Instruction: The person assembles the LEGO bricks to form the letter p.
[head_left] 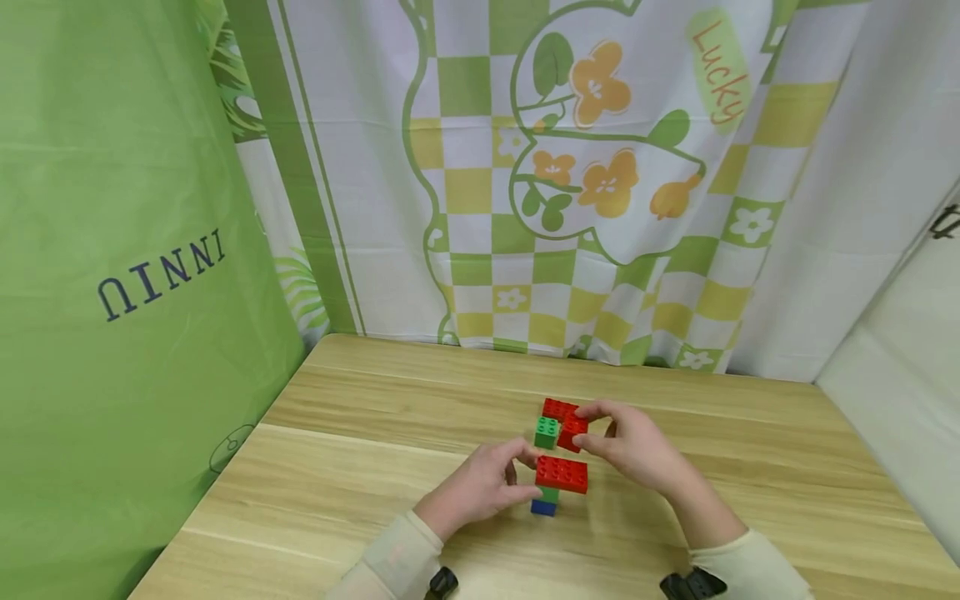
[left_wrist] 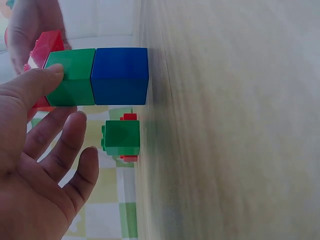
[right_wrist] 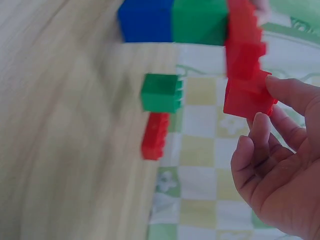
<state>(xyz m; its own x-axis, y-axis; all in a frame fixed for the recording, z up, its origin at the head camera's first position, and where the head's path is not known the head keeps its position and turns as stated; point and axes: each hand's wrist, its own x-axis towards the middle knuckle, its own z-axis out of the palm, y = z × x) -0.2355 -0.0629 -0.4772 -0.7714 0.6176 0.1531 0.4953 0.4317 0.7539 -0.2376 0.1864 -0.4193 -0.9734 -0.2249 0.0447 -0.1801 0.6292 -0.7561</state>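
Observation:
A small stack stands upright, with a blue brick (head_left: 543, 507) at the bottom, a green brick (left_wrist: 71, 77) in the middle and a long red brick (head_left: 562, 473) across the top, jutting out to the right. My left hand (head_left: 480, 485) grips this stack from the left, its thumb against the green brick. Just beyond, my right hand (head_left: 633, 442) pinches a red brick (right_wrist: 248, 95) between thumb and fingers, held above the table surface. In the right wrist view this brick is partly covered by the long red one.
Behind the stack, a loose green brick (head_left: 546, 432) sits on the wooden table (head_left: 360, 467), with a low red brick (head_left: 558, 408) right by it. A patterned curtain (head_left: 465, 200) hangs at the table's far edge, and a green cloth (head_left: 135, 167) hangs at the left.

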